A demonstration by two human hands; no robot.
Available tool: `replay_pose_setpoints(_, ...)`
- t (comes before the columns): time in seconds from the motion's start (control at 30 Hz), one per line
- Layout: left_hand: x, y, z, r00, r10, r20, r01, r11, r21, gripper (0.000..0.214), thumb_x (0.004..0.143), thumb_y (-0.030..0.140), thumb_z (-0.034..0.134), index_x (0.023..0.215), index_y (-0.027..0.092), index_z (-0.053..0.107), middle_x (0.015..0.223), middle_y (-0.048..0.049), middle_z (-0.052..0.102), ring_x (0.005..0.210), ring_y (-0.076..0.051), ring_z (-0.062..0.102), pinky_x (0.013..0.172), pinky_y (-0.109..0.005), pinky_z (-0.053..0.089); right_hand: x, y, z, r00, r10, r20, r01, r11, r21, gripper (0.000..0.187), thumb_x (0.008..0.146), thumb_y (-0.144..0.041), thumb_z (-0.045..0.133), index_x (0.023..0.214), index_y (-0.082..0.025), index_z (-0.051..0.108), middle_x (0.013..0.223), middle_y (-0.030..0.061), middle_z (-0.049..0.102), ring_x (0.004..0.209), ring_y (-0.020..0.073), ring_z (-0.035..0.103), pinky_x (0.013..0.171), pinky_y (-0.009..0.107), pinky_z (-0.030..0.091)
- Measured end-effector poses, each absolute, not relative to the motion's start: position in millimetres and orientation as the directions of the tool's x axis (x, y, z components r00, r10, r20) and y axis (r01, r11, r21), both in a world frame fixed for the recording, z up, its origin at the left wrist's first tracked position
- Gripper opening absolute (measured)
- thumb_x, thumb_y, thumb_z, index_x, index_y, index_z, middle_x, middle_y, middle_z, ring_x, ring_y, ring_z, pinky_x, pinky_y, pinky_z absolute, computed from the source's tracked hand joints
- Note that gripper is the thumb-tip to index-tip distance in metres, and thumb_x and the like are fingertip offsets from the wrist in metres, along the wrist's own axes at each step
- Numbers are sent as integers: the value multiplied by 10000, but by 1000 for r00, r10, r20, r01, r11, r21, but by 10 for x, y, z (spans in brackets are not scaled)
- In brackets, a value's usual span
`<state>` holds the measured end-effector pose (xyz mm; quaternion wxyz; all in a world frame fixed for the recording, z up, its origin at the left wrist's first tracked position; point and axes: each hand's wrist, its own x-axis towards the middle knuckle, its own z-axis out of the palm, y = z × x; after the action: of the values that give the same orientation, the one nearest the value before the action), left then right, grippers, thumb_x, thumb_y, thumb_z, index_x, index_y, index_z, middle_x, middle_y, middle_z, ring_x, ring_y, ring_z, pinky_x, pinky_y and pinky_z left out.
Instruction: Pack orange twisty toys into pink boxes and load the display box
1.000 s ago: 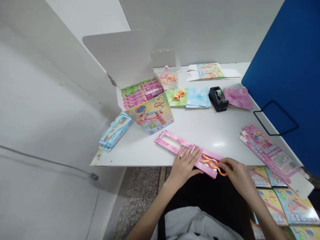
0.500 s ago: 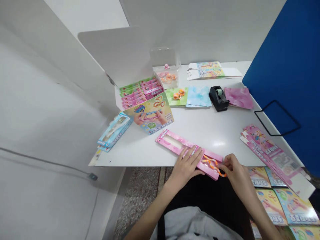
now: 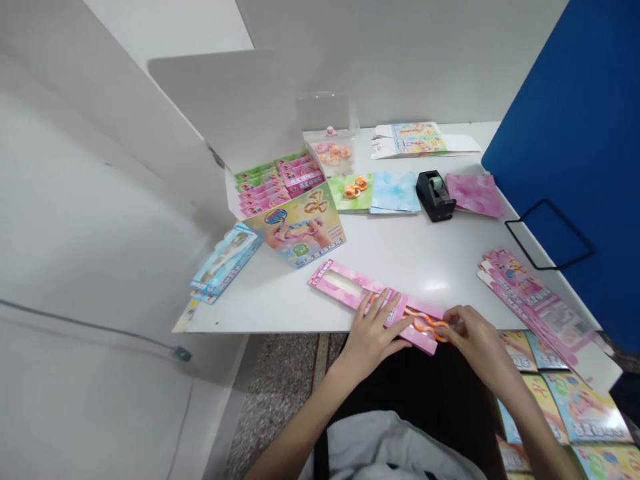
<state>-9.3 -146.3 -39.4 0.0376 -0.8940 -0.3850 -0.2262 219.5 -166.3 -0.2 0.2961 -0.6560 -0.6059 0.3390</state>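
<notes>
A pink windowed carton (image 3: 345,280) lies slantwise at the table's front edge, its right end opened out. My left hand (image 3: 373,333) rests flat across the carton's middle, fingers spread, pressing it to the table. At the opened end, an orange-and-white twisty toy (image 3: 423,321) lies partly inside; a bit of orange also shows by my left fingers. My right hand (image 3: 465,333) pinches the toy's outer end between thumb and fingers.
A display box (image 3: 300,233) of packed cartons stands left, beside blue windowed cartons (image 3: 225,263). Behind are a clear tub (image 3: 330,150), coloured cards (image 3: 395,192) and a black tape dispenser (image 3: 436,197). Flat pink cartons (image 3: 540,310) lie right, near a blue panel (image 3: 575,133).
My right hand has moved slightly left and up with the toy's end, so less of the toy sticks out of the carton. My left hand stays on the carton, fingers a little more spread.
</notes>
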Motion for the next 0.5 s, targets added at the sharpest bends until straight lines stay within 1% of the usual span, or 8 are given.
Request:
replay_pose_setpoints(0.1, -100, -1441, -442, 606, 656, 450, 704, -706, 82, 456, 854, 502, 610, 1273, 324, 593, 1419, -115, 518, 1370, -310, 411, 1120, -553, 304, 2261, -1713, -56, -4, 978, -208, 432, -186, -883, 401, 760, -588, 654, 882, -207, 616, 696, 26, 665, 596, 188, 638, 571, 302, 511)
replay_pose_setpoints(0.17, -112, -1427, -473, 620, 633, 464, 693, -719, 55, 492, 837, 550, 605, 1279, 336, 588, 1423, -126, 510, 1362, -319, 417, 1107, -549, 312, 2259, -1744, -115, 15, 966, -257, 293, -250, -923, 452, 723, -614, 682, 880, -196, 609, 692, 32, 669, 630, 198, 658, 595, 319, 547)
replay_pose_setpoints(0.27, -130, -1433, -483, 655, 609, 447, 670, -742, 28, 612, 801, 615, 600, 1361, 386, 505, 1455, -131, 474, 1367, -333, 407, 1109, -547, 294, 2198, -1775, -192, 75, 951, -299, 137, -307, -942, 532, 636, -647, 743, 864, -197, 576, 646, 19, 655, 613, 205, 662, 607, 350, 582)
replay_pose_setpoints(0.37, -119, -1475, -458, 669, 610, 425, 666, -746, 21, 702, 784, 654, 587, 1419, 400, 429, 1465, -129, 462, 1375, -348, 389, 1118, -550, 268, 2120, -1789, -219, 106, 941, -322, 87, -331, -940, 578, 588, -650, 776, 868, -208, 531, 610, -1, 642, 570, 206, 661, 588, 355, 586)
replay_pose_setpoints(0.5, -74, -1519, -426, 664, 619, 419, 671, -740, 31, 731, 775, 669, 586, 1431, 397, 412, 1470, -126, 453, 1385, -362, 367, 1125, -563, 242, 2060, -1803, -207, 130, 948, -290, 150, -307, -940, 563, 637, -671, 731, 876, -225, 485, 586, -15, 627, 554, 217, 668, 570, 342, 572)
